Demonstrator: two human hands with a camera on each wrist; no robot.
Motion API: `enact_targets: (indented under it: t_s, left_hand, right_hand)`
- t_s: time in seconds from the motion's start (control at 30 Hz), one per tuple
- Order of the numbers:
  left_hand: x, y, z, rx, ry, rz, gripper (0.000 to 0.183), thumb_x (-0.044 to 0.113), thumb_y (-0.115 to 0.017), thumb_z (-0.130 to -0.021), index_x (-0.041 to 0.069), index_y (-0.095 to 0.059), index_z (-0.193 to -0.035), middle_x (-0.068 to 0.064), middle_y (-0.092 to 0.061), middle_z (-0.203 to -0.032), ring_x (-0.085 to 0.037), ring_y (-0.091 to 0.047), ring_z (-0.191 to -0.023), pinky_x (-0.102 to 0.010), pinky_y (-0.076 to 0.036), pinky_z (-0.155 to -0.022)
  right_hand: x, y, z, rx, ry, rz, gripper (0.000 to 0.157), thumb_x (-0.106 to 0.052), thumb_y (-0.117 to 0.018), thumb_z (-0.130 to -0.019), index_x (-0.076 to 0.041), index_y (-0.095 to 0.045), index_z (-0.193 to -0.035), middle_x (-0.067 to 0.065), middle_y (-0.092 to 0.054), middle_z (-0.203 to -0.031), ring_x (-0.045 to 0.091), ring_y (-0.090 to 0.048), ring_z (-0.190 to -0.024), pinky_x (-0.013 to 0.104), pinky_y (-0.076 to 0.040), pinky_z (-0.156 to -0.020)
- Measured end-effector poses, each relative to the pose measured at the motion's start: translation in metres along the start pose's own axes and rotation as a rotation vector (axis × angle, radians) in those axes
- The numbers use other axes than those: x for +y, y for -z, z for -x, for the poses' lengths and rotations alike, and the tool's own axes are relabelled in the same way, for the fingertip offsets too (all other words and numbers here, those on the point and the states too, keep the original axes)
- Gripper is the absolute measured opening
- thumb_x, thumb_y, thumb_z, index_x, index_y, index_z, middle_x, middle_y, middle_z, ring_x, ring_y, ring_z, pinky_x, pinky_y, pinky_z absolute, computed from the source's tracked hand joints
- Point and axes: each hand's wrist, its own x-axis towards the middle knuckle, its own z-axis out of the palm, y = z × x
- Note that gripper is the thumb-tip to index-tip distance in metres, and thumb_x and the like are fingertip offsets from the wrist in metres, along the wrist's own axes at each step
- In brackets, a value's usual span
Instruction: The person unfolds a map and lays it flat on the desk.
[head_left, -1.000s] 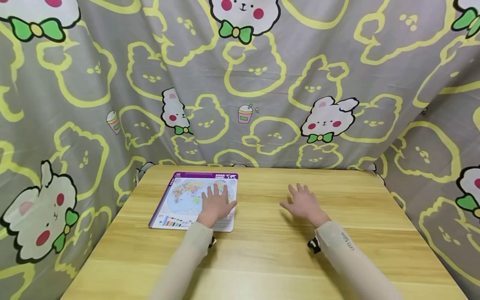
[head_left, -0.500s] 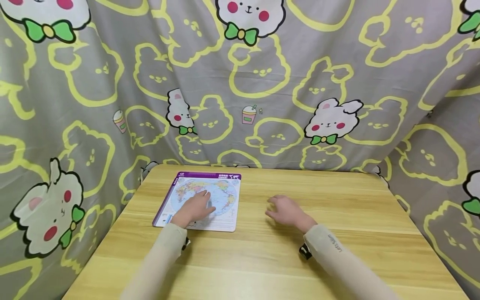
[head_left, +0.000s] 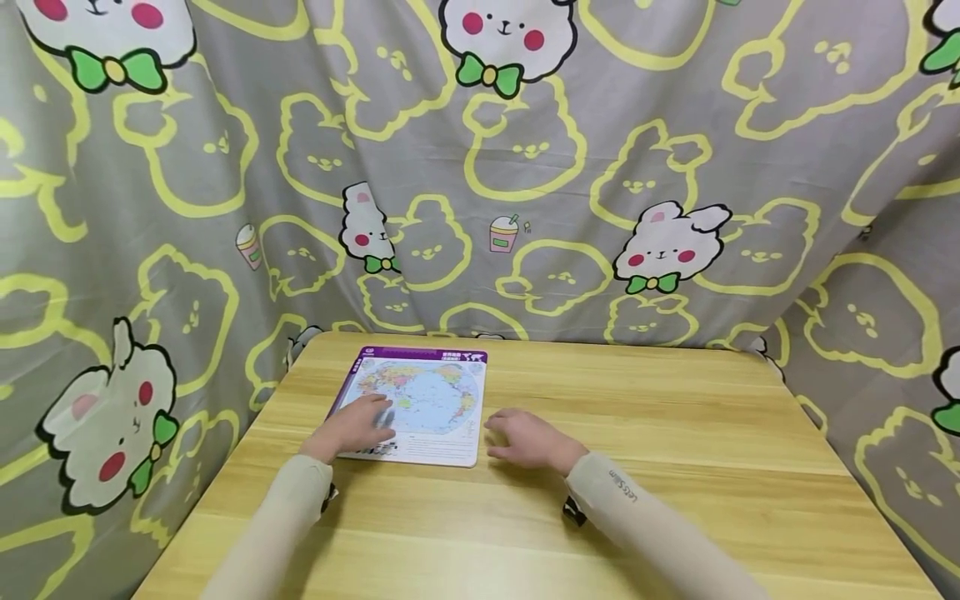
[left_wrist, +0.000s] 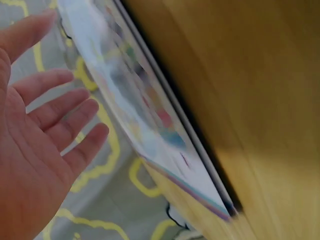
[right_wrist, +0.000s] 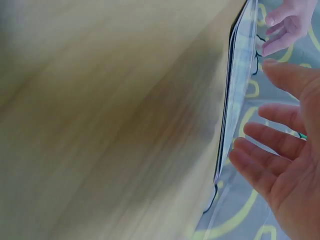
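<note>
A flat world map board (head_left: 431,400) with a purple top strip lies on the wooden table (head_left: 637,467), at the back left. My left hand (head_left: 358,423) lies over the board's lower left part, fingers straight; in the left wrist view the left hand (left_wrist: 45,140) hovers open just off the board (left_wrist: 150,125). My right hand (head_left: 525,437) sits on the table by the board's lower right corner, fingers relaxed. In the right wrist view the right hand (right_wrist: 285,165) is spread open beside the board's edge (right_wrist: 235,100). Neither hand holds anything.
A grey curtain (head_left: 525,167) printed with yellow and white rabbits hangs close round the table's back, left and right sides. Bare wood spreads over the table's right half and front. Both arms wear beige sleeves (head_left: 645,517).
Both hands moved left and a little toward me. The left hand slid from the board's right part to its lower left; the right hand came from mid-table to the board's right edge.
</note>
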Motion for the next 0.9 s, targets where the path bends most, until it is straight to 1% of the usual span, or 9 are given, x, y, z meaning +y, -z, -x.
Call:
enact_targets:
  t_s: [0.1,0.3,0.4,0.53,0.63,0.77,0.9]
  left_hand:
    - [-0.010,0.001,0.008,-0.002,-0.004,0.004,0.063,0.034,-0.068,-0.086,-0.005,-0.051,-0.132,-0.026,-0.044,-0.138,-0.042,-0.039,-0.128,-0.053,-0.030,-0.105]
    - [-0.027,0.000,0.021,-0.033,0.043,0.053,0.073,0.039,-0.073,-0.080,-0.006,-0.050,-0.132,-0.027,-0.038,-0.142,-0.045,-0.036,-0.129,-0.055,-0.030,-0.105]
    - [-0.033,-0.001,0.026,-0.039,0.042,0.067,0.077,0.040,-0.075,-0.078,-0.008,-0.049,-0.132,-0.029,-0.036,-0.142,-0.047,-0.035,-0.129,-0.056,-0.029,-0.105]
    - [-0.039,-0.003,0.029,-0.049,0.052,0.094,0.080,0.041,-0.076,-0.077,-0.006,-0.047,-0.134,-0.029,-0.033,-0.144,-0.049,-0.032,-0.129,-0.058,-0.027,-0.105]
    - [-0.041,-0.003,0.030,-0.061,0.069,0.114,0.082,0.042,-0.077,-0.076,-0.004,-0.046,-0.136,-0.028,-0.031,-0.146,-0.049,-0.030,-0.130,-0.059,-0.025,-0.106]
    - [-0.044,-0.003,0.031,-0.081,0.078,0.129,0.082,0.040,-0.077,-0.075,-0.004,-0.045,-0.137,-0.028,-0.029,-0.147,-0.050,-0.028,-0.131,-0.060,-0.023,-0.106]
    - [-0.046,-0.003,0.034,-0.094,0.085,0.131,0.080,0.039,-0.077,-0.077,-0.003,-0.046,-0.136,-0.028,-0.028,-0.147,-0.050,-0.027,-0.131,-0.060,-0.023,-0.106]
  right_hand:
    - [-0.007,-0.005,-0.007,-0.019,0.013,0.016,0.047,-0.032,-0.064,-0.090,-0.003,-0.059,-0.127,0.013,-0.055,-0.130,0.027,-0.051,-0.121,0.038,-0.039,-0.103]
    - [-0.019,-0.013,-0.021,-0.053,0.043,0.038,0.049,-0.034,-0.064,-0.090,-0.005,-0.057,-0.129,0.012,-0.051,-0.136,0.025,-0.047,-0.125,0.035,-0.036,-0.105]
    - [-0.023,-0.018,-0.028,-0.067,0.068,0.064,0.050,-0.035,-0.062,-0.091,-0.006,-0.056,-0.131,0.011,-0.049,-0.138,0.024,-0.045,-0.127,0.034,-0.035,-0.106]
    - [-0.025,-0.023,-0.036,-0.075,0.109,0.088,0.051,-0.036,-0.063,-0.090,-0.008,-0.055,-0.132,0.011,-0.047,-0.140,0.023,-0.043,-0.129,0.033,-0.034,-0.107]
    - [-0.027,-0.022,-0.040,-0.090,0.130,0.087,0.049,-0.035,-0.063,-0.091,-0.010,-0.055,-0.132,0.011,-0.045,-0.142,0.024,-0.039,-0.132,0.034,-0.031,-0.108]
    - [-0.029,-0.021,-0.044,-0.138,0.131,0.076,0.048,-0.034,-0.061,-0.093,-0.013,-0.054,-0.135,0.010,-0.040,-0.146,0.026,-0.033,-0.136,0.035,-0.026,-0.111]
    - [-0.031,-0.022,-0.047,-0.171,0.126,0.071,0.047,-0.034,-0.059,-0.094,-0.015,-0.053,-0.136,0.009,-0.037,-0.148,0.030,-0.029,-0.137,0.037,-0.025,-0.111]
